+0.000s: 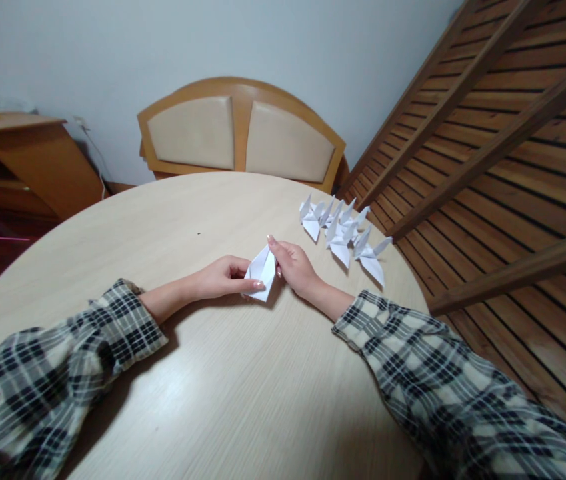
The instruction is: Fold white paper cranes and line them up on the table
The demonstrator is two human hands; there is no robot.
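A folded piece of white paper (263,272) is held between both hands just above a round light-wood table (187,373). My left hand (223,277) pinches its lower left edge, thumb pressed along the fold. My right hand (295,267) grips its right side, the index finger stretched up along the paper's top point. Both wrists come out of checked shirt sleeves. To the right of my right hand, several finished white paper cranes (343,233) lie in a cluster on the table.
A wooden chair with beige padded back (240,133) stands at the table's far side. A slatted wooden frame (503,153) leans along the right. A wooden cabinet (17,160) stands at the left by the wall.
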